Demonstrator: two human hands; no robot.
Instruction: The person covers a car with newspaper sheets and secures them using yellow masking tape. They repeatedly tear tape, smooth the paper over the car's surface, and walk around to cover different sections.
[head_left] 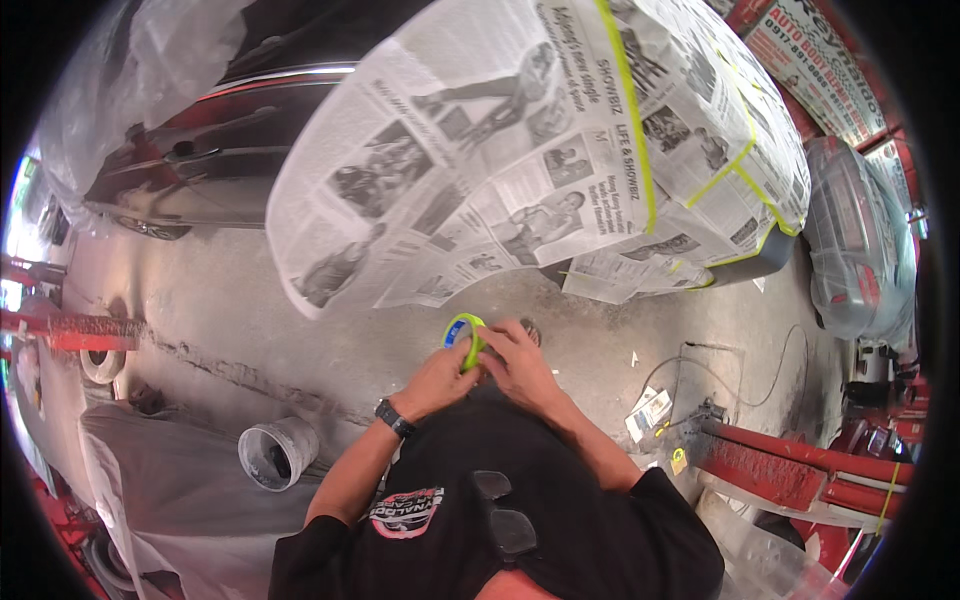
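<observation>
Close in front of my body, a roll of bright yellow-green masking tape (476, 345) with a blue inner core is gripped in my left hand (446, 375), which wears a dark wristwatch. The fingers of my right hand (517, 366) are bent and pressed against the roll's right side; whether a loose tape end lies between them is too small to tell. Just beyond both hands hangs a large newspaper sheet (450, 170), part of the newspaper covering over a vehicle. Strips of the same yellow-green tape (634, 130) run along the sheets' joins.
A dark car (230, 160) stands at far left, partly under clear plastic. Another plastic-wrapped car (850, 240) is at right. A white bucket (262, 455) lies lower left near a grey cover (190, 500). Red metal beams (770, 470) and papers (648, 412) are at lower right.
</observation>
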